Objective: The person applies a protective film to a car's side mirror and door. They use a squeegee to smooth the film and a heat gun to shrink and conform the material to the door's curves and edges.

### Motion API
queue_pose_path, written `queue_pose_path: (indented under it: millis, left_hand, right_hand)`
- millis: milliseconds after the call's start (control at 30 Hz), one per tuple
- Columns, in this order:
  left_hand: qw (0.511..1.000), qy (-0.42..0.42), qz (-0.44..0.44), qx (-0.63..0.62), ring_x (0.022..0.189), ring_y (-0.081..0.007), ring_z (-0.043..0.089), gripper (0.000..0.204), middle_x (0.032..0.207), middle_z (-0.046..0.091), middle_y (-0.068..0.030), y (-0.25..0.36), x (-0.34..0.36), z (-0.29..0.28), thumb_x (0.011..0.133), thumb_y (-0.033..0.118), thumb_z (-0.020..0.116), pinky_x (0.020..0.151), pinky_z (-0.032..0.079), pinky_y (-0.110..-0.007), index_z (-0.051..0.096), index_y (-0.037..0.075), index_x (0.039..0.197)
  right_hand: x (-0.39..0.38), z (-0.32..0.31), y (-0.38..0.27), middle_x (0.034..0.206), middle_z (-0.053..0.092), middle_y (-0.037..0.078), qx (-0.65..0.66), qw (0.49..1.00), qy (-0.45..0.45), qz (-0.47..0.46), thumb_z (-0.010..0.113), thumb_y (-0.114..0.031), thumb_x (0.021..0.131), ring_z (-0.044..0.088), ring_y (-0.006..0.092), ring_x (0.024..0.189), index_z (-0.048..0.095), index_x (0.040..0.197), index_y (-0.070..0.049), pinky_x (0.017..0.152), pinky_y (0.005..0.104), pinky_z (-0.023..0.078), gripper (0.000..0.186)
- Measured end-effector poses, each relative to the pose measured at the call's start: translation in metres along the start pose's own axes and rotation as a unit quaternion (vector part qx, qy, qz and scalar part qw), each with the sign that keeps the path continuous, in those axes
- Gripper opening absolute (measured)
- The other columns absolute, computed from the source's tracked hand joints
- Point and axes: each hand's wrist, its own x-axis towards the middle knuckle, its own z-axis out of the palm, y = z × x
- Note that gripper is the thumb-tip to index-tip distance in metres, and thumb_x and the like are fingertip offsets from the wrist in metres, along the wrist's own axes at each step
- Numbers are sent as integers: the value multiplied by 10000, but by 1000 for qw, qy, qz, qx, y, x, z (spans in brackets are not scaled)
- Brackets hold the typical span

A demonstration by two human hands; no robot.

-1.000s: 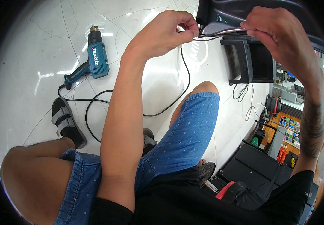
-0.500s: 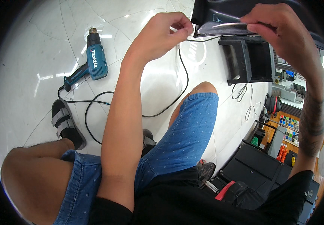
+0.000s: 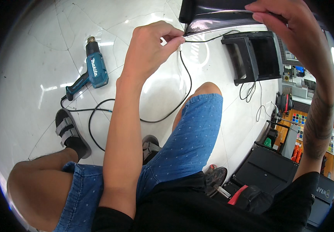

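A dark glossy sheet-like part (image 3: 209, 22), with bright reflections along it, is at the top of the head view. My left hand (image 3: 151, 48) has thumb and forefinger pinched at its near left corner; the fingertips hide exactly how much is gripped. My right hand (image 3: 286, 23) is closed, thumb against forefinger, on a thin pale stick-like tool (image 3: 234, 10). The tool points left across the dark part, its tip hard to separate from the reflections.
A teal heat gun (image 3: 97, 69) lies on the white tiled floor, its black cord (image 3: 167, 118) looping past my feet. Below the dark part stands a black stool (image 3: 248, 58). A black case (image 3: 263, 168) and a black-and-red pouch (image 3: 248, 197) sit at lower right.
Both the dark part and my left hand have shifted left in view, the hand also slightly down. The pale tool now appears higher, along the dark part. The right hand keeps its grip.
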Motion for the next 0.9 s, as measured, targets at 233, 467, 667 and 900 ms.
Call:
queue_pose_path:
  millis: [233,467,667,900]
  left_hand:
    - [999,13,2,-34,689,-126,593,145,777,667,-44,5,4,4,789,147,685,630,471,-258,672,20,856]
    - [997,35,-58,-23,708,-200,640,145,786,667,-123,5,4,9,814,83,588,653,493,-279,646,-28,888]
    - [932,159,-261,-194,735,-152,670,167,836,686,-107,-27,-1,1,866,89,554,609,482,-254,655,-27,932]
    - [909,116,-393,-68,626,-141,662,163,741,687,-109,-119,-44,-66,824,97,629,562,475,-216,666,-54,874]
  right_hand:
    - [6,-8,-13,656,638,163,25,998,-8,58,623,-7,751,618,237,539,665,785,59,519,305,470,86]
    - [7,-3,-13,671,654,159,21,999,10,35,623,-19,755,624,237,540,681,789,39,525,309,474,89]
    - [8,-5,-14,718,650,134,8,999,24,40,633,-61,788,615,219,584,681,836,3,550,304,464,93]
    - [-30,37,-15,551,477,84,137,990,-14,-13,673,-214,813,482,244,472,551,654,-29,477,342,369,272]
